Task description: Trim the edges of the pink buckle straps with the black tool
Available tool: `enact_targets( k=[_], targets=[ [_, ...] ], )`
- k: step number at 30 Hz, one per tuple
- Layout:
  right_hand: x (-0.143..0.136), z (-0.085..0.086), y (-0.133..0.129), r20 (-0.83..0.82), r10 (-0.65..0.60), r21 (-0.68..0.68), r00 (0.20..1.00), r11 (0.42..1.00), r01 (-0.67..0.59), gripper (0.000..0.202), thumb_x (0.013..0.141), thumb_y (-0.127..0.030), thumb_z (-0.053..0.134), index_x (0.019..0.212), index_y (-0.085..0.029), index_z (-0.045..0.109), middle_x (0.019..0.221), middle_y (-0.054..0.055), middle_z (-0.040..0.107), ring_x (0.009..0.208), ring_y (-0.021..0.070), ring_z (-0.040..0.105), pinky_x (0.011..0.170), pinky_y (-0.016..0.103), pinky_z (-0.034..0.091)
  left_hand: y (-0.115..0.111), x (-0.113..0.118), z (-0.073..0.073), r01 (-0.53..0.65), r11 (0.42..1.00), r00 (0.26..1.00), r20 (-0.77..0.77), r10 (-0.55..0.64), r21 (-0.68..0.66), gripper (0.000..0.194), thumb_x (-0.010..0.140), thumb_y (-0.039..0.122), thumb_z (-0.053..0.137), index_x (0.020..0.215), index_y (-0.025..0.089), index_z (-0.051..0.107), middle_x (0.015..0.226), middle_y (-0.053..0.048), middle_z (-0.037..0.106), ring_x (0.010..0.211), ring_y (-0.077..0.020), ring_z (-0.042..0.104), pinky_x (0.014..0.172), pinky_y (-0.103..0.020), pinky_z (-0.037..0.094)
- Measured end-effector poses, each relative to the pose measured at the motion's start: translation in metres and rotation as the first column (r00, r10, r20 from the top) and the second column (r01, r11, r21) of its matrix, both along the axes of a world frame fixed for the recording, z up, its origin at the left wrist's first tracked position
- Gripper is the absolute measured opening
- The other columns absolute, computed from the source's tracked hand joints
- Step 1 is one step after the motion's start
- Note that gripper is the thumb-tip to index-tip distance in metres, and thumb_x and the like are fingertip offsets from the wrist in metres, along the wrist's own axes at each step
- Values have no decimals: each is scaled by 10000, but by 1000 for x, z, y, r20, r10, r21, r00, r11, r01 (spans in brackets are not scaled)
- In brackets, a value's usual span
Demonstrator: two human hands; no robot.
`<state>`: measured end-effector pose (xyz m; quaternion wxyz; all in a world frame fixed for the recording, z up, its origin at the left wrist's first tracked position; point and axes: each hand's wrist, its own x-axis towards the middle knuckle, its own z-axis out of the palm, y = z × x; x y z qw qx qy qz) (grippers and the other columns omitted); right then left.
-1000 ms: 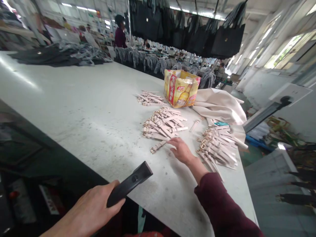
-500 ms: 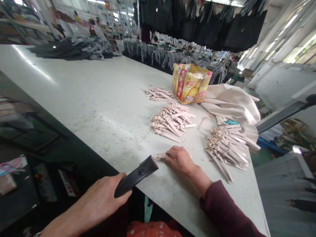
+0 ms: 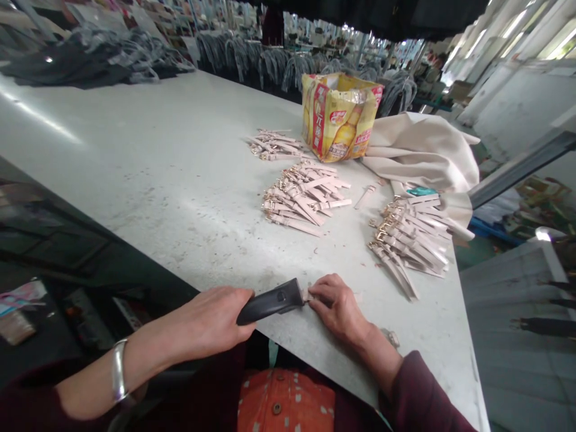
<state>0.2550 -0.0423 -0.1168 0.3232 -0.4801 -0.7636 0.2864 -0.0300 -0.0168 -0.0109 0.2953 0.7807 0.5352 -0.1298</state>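
My left hand (image 3: 220, 315) is wrapped round a black handheld tool (image 3: 272, 303), shaped like a hair clipper, whose wide tip points right. Right at that tip, my right hand (image 3: 335, 303) pinches a small pale pink strap (image 3: 308, 294) against the table; most of the strap is hidden under the fingers. Beside my right wrist lies a metal buckle piece (image 3: 392, 338). Beyond my hands is a heap of pale pink buckle straps (image 3: 306, 195), with a smaller strap pile (image 3: 274, 144) behind it and another strap pile (image 3: 409, 237) to the right.
A yellow cardboard box (image 3: 339, 120) stands at the back of the white table (image 3: 180, 144). Cream material (image 3: 423, 150) lies bunched beside it. A single strap (image 3: 364, 197) lies between two piles. Dark bags (image 3: 99, 57) with grey handles are stacked at the far left.
The tool in my left hand has moved right and levelled, closing on my right hand. The buckle end that showed left of my right fingers is gone from there; a buckle piece now shows by my wrist.
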Motion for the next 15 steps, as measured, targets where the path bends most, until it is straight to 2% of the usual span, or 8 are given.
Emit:
enact_targets(
  k=[6,10,15],
  targets=[
    [13,13,-7,115,61,-3,992,998,-61,224,1007,-113,605,1069,-217,793,983,90,690,941,241,651,839,376,552,13,7,1,22,999,1000,22,-21,-48,156,826,365,606,825,244,705,796,-68,793,745,-274,738,614,-317,446],
    [11,4,-12,34,-22,53,999,998,20,242,982,-108,628,1098,-237,797,1011,93,699,956,246,662,826,376,561,15,7,-2,50,998,998,37,-49,-42,141,817,344,610,830,245,710,803,-65,796,733,-258,727,615,-306,441],
    [5,-9,-9,0,-76,154,997,985,75,123,1007,-208,700,956,-230,809,919,81,702,897,252,645,787,396,535,17,6,-3,74,997,997,35,-74,-27,125,818,342,613,823,255,703,803,-53,793,734,-254,725,612,-306,429]
  ],
)
